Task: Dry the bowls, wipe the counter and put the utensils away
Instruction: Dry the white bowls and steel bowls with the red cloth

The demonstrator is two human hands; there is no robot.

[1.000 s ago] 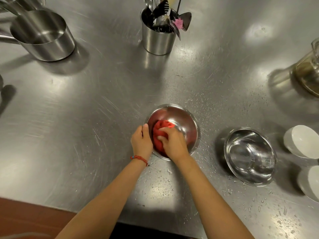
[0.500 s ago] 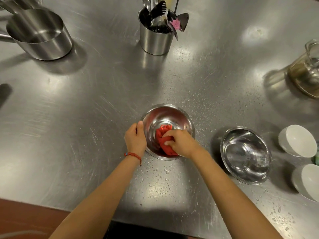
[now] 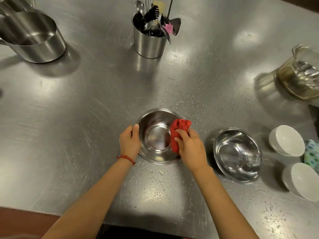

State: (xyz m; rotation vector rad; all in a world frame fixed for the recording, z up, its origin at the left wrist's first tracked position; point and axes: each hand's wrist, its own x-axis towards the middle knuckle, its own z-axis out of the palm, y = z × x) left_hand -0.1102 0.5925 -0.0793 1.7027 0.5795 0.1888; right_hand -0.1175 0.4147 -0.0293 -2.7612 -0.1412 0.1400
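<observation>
A steel bowl [image 3: 156, 135] stands on the wet steel counter [image 3: 86, 109] in front of me. My left hand [image 3: 129, 141] grips its left rim. My right hand [image 3: 189, 149] is closed on a bunched red cloth [image 3: 177, 131], pressed against the bowl's right inner wall. A second steel bowl [image 3: 237, 156] sits to the right, with water inside. Two white bowls [image 3: 287, 140] [image 3: 303, 182] stand further right. A steel utensil holder [image 3: 149, 41] full of utensils is at the back centre.
A steel saucepan [image 3: 34, 42] stands at the back left. A glass jug [image 3: 300, 80] sits at the right edge. A spotted cloth [image 3: 312, 152] lies beside the white bowls. Water drops cover the counter around and in front of the bowls.
My right hand has swept the red cloth from the bowl's left-centre across to its right wall. My left hand has stayed on the left rim.
</observation>
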